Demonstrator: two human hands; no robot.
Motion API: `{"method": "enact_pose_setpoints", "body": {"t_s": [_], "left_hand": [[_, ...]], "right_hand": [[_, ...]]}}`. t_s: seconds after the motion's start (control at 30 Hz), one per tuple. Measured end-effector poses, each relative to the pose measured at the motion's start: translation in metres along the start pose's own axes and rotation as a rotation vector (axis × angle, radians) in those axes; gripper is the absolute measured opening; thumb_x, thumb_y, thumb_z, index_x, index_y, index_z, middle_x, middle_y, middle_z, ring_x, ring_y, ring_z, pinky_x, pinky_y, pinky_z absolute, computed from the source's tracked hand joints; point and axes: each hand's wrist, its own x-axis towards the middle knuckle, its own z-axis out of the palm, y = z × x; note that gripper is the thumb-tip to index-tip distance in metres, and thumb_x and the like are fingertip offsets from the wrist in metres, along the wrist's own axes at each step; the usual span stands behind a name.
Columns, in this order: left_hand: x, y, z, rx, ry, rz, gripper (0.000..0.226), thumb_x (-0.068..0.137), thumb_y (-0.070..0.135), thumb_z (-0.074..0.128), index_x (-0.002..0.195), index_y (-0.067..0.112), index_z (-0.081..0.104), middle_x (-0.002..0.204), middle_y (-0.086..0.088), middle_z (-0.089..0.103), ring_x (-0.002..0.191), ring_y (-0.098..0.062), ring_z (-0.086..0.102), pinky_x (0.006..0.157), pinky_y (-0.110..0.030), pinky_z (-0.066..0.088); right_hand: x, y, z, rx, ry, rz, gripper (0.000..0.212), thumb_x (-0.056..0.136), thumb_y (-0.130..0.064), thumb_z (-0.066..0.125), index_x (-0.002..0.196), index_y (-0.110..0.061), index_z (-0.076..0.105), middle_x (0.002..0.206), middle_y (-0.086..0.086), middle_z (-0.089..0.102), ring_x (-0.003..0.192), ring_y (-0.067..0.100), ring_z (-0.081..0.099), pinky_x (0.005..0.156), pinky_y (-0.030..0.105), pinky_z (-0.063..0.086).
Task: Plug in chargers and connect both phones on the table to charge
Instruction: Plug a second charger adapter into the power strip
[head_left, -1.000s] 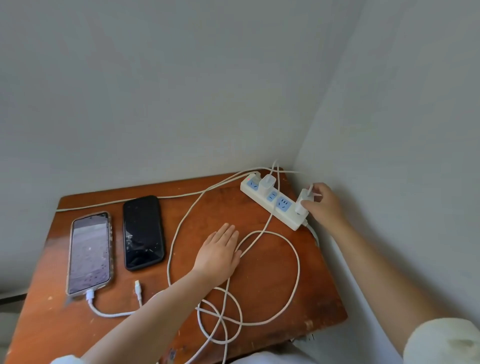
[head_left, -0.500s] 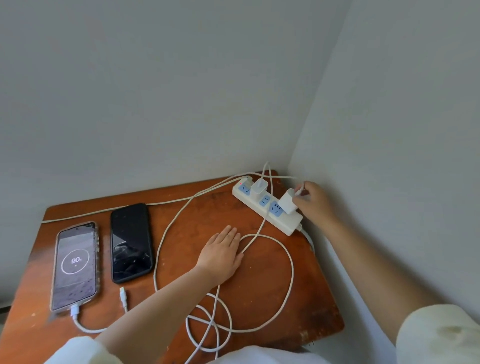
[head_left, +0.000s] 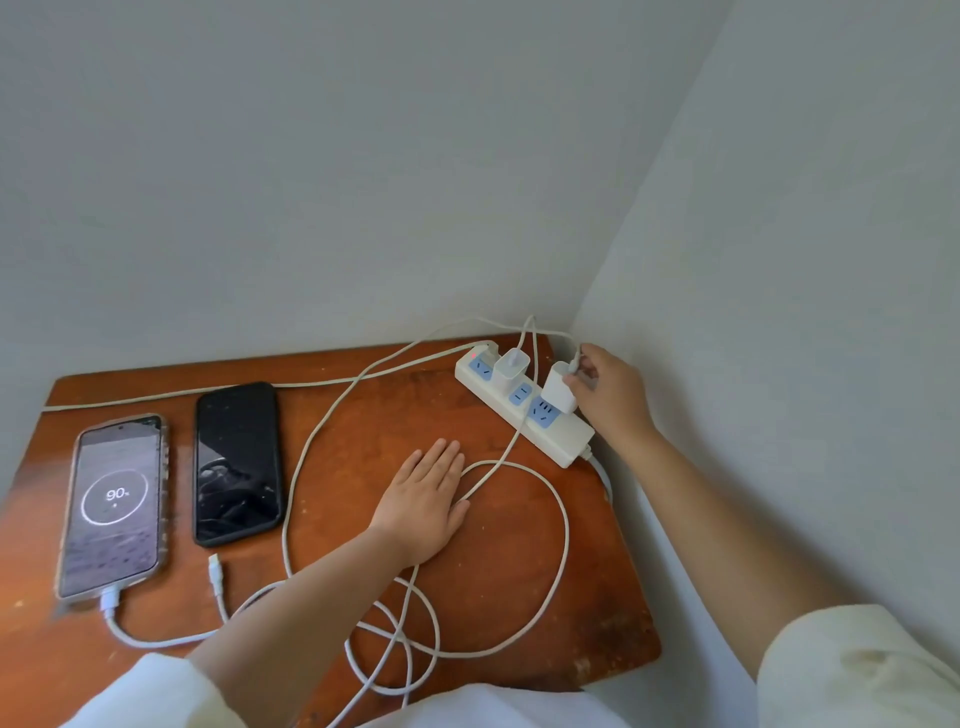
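Charger (head_left: 558, 394) upright, perhaps tilted, over strip (head_left: 524, 410)

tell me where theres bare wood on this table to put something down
Bare wood lies between the black phone and the power strip, above the left hand, and at the table's near right corner. Inside the big cable loop is open too. The near middle is crowded with cable coils.

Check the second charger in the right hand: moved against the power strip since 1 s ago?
Yes. The second charger went from the power strip's near end up along it, now over the third socket, held by the right hand.
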Motion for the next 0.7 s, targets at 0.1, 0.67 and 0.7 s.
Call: {"method": "enact_pose_setpoints", "body": {"t_s": [0.1,0.67,0.7], "left_hand": [[0.000,-0.001,0.001,-0.002,0.009,-0.001,0.057,0.096,0.044,0.016,0.143,0.016,-0.002,0.154,-0.001,-0.005,0.139,-0.014,-0.012,0.107,-0.030,-0.013],[0.000,-0.002,0.003,-0.003,0.035,-0.002,0.057,0.096,0.044,0.015,0.143,0.017,-0.003,0.154,-0.001,-0.005,0.139,-0.014,-0.013,0.104,-0.029,-0.016],[-0.001,-0.002,0.003,-0.004,0.036,-0.002,0.057,0.096,0.044,0.016,0.143,0.017,-0.003,0.154,-0.001,-0.005,0.139,-0.014,-0.013,0.104,-0.029,-0.016]], "right_hand": [[0.001,-0.003,0.005,0.028,0.034,0.016,0.023,0.088,-0.010,0.058,0.109,-0.001,0.056,0.109,0.017,0.066,0.098,0.029,0.062,0.068,0.025,0.045],[-0.014,0.008,0.018,-0.005,0.107,0.018,0.026,0.085,-0.016,0.064,0.105,-0.002,0.055,0.106,0.016,0.067,0.093,0.030,0.065,0.067,0.025,0.045],[-0.012,0.006,0.019,-0.014,0.108,0.001,0.025,0.085,-0.016,0.064,0.104,-0.002,0.056,0.105,0.016,0.068,0.092,0.029,0.066,0.067,0.025,0.046]]}}
